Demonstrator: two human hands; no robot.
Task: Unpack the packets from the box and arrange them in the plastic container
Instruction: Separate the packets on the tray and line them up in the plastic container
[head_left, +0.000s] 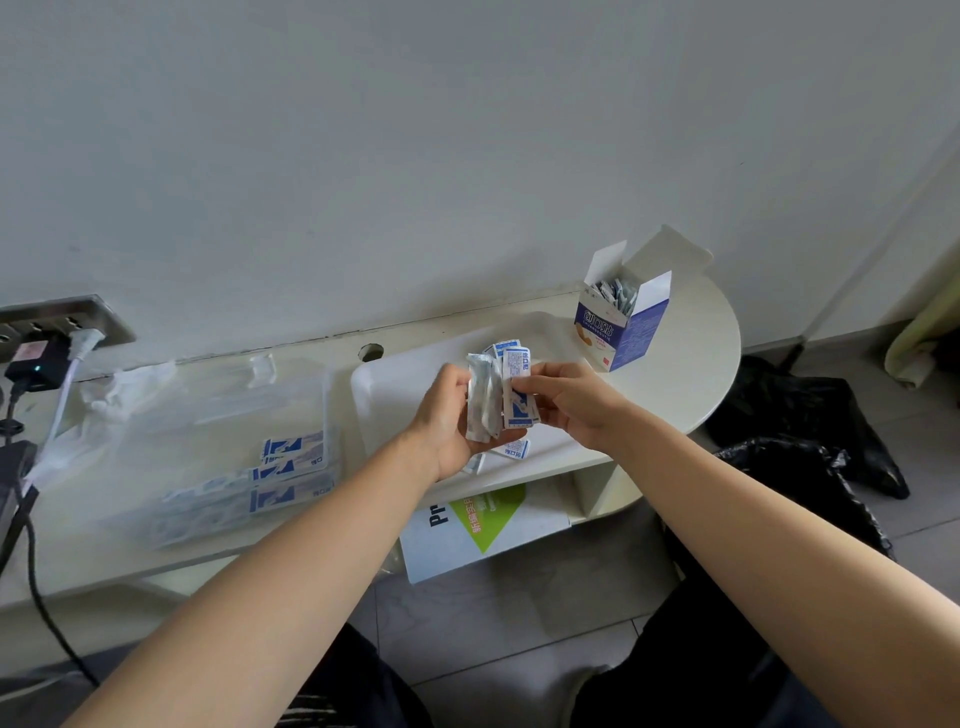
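My left hand (447, 415) holds a stack of white-and-blue packets (480, 402) upright over the white tray (384, 395). My right hand (566, 397) pinches the front packet (519, 387) of that stack. A few loose packets (514, 449) lie on the tray under my hands. The blue-and-white box (623, 332) stands open at the right end of the shelf, with several packets inside it. The clear plastic container (291, 410) lies to the left with several packets (283, 470) laid flat in its near right part.
A crumpled clear wrapper (119, 384) lies left of the container. Plugs and cables (36, 358) hang from a wall socket at far left. A white and green printed sheet (478, 525) sits under the shelf. Black bags (810, 447) lie on the floor at right.
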